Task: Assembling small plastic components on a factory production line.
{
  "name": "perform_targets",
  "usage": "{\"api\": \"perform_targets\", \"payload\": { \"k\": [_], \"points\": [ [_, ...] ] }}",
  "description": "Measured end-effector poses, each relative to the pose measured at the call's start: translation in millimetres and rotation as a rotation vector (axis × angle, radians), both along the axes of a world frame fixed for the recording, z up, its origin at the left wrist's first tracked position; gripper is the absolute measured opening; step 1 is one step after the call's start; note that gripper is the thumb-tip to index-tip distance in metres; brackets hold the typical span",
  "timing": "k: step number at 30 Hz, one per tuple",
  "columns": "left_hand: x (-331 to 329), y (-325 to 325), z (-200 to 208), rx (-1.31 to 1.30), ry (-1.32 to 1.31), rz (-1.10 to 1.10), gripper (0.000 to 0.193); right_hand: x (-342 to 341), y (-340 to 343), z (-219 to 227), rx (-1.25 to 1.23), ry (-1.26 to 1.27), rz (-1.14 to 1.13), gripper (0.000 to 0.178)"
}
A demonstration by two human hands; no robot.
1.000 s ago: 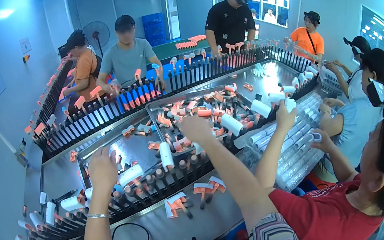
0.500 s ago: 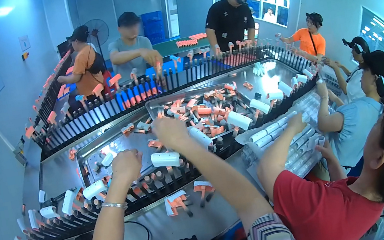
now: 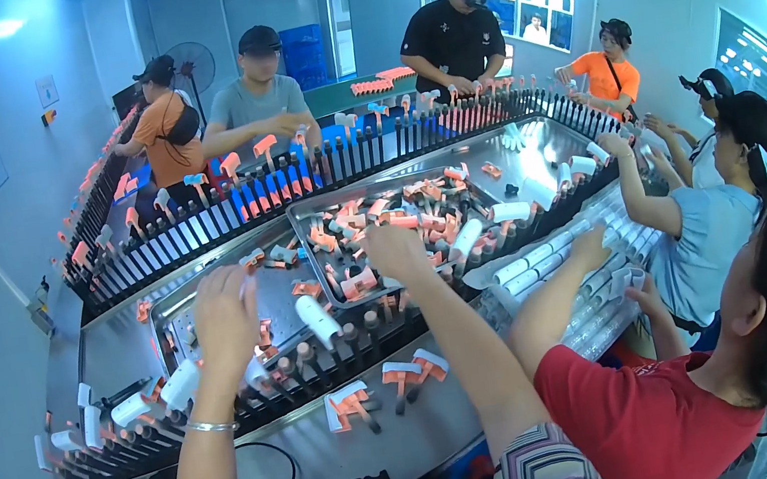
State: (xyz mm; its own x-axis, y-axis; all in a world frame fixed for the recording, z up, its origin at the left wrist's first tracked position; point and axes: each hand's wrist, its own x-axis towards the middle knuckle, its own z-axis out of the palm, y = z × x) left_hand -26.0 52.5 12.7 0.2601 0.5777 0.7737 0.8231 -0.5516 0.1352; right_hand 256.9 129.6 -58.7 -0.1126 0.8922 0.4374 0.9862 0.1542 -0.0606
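Note:
My left hand (image 3: 226, 317), a bracelet on its wrist, is raised over the near row of posts with its fingers stretched out. No object shows in it. My right hand (image 3: 396, 253) is curled over the heap of orange parts with grey ends (image 3: 429, 206) in the metal tray (image 3: 338, 300); its fingertips are hidden. An orange piece (image 3: 359, 285) lies just below that hand. Between my hands a white curved cover (image 3: 318, 319) sits tilted on a post. Another white cover (image 3: 181, 385) is near my left wrist.
Rows of black posts (image 3: 369, 153) curve around the metal table. Orange T-shaped parts with white tops (image 3: 350, 405) lie close to me. A co-worker in red (image 3: 636, 415) is near my right arm, beside clear-wrapped white tubes (image 3: 549, 257). Other people stand along the line.
My left hand has risen and its fingers have straightened. My right hand has moved right, over the heap. The near posts with their white covers have shifted left.

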Motion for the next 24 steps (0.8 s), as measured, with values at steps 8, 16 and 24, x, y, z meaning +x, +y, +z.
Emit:
{"api": "perform_targets", "payload": {
  "k": [8,16,24],
  "points": [
    [41,12,-24,-0.784,0.532,0.198,0.035,-83,-26,2,-0.097,0.212,0.129,0.024],
    [-22,4,-32,-0.704,0.371,0.263,0.032,-40,-3,48,0.291,0.104,0.084,0.019],
    [-57,-9,-35,-0.302,0.161,0.306,0.023,14,-14,-9,0.039,0.122,-0.099,0.024]
  ]
}}
